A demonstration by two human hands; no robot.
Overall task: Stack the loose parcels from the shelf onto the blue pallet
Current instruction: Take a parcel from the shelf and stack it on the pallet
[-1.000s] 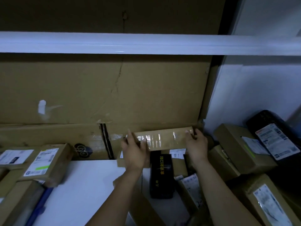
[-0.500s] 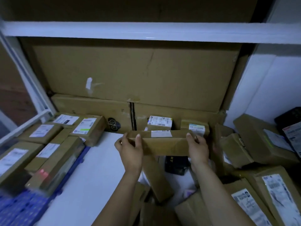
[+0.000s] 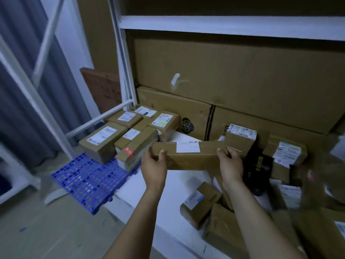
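- Your left hand (image 3: pixel 154 165) grips the left end of a long cardboard parcel (image 3: pixel 190 159), with the thumb curled over its front edge and the fingers out of sight behind it.
- Your right hand (image 3: pixel 231 163) clasps the right part of the same parcel, also with the thumb in front and the fingers wrapped behind.
- The parcel is a slim brown box with a white label on its top face. You hold it level above the white shelf board (image 3: pixel 168 195).
- To your left, a blue pallet (image 3: pixel 87 180) of plastic grid with many small holes lies on the floor.
- On the pallet's far part, brown labelled boxes (image 3: pixel 104 141) stand packed close together.
- On the shelf to your right, more cardboard parcels (image 3: pixel 201 202) lie jumbled beside a black box (image 3: pixel 258 163) with yellow print.
- Large flat cardboard sheets (image 3: pixel 224 75) line the back of the shelf.
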